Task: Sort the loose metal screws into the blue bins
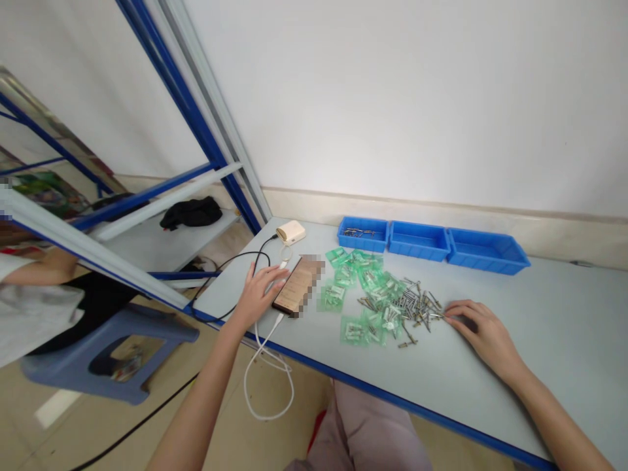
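Observation:
My left hand (258, 296) lies with its fingers stretched out at the left edge of a smartphone (298, 286), fingertips at or just over the screen. A white cable plugs into the phone's lower end. At the right side of a loose heap of metal bolts (417, 304), my right hand (483, 332) pinches the end of one slim bolt (436, 315) between thumb and forefinger. Its other fingers are curled. Left of the heap, several small green plastic bags (354, 330) lie, with metal and white pieces inside; some overlap the loose bolts.
Three blue bins (419, 242) stand along the wall; the left one holds some metal pieces. A white power bank (291, 232) sits behind the phone. A white cable loop (269, 416) hangs over the table's front edge. At left, a person sits on a blue stool (110, 383).

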Motion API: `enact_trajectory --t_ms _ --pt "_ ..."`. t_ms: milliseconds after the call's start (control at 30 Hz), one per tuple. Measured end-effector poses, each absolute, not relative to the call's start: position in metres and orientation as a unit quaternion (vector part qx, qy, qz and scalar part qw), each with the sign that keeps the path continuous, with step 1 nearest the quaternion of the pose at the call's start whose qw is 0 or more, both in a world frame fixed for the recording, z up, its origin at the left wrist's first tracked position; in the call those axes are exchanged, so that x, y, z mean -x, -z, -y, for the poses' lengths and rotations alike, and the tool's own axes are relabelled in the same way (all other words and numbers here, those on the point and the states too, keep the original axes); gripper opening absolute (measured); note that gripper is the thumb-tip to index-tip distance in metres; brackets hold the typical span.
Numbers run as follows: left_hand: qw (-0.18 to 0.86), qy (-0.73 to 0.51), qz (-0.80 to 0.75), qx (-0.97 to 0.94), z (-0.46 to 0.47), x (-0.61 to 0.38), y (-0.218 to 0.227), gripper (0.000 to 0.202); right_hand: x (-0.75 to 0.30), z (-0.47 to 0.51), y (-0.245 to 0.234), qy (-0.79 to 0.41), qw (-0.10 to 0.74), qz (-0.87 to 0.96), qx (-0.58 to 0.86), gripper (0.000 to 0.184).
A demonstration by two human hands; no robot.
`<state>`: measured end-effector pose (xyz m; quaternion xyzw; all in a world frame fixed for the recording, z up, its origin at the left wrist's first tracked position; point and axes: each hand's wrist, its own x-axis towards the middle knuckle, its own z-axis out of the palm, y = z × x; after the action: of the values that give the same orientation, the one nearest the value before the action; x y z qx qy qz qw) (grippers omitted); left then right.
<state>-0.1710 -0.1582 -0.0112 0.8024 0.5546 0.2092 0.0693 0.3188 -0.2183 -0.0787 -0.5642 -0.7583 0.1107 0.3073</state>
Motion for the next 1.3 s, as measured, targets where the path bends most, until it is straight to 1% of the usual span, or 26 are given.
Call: enact_trajectory --t_ms 300,733,1067,1300 --pt "0.083 -0.223 -0.539 -0.808 0.185 0.172 -0.002 0.048 -0.323 0.219 0.082 -0.128 0.315 0.741 0.579 0.035" --pt "0.095 -0.197 -0.535 -0.816 0.202 0.188 0.009 0.051 -0.32 0.219 0.077 -0.142 0.308 0.733 0.589 0.036" --pt "0.122 -0.16 -0.528 -0.825 0.192 0.186 0.019 0.051 -0.315 0.219 0.075 -0.155 0.313 0.728 0.591 0.036" --pt "0.12 -0.163 -0.536 -0.819 0.174 0.183 0.022 0.05 -0.316 0.218 0.077 -0.157 0.314 0.727 0.591 0.033"
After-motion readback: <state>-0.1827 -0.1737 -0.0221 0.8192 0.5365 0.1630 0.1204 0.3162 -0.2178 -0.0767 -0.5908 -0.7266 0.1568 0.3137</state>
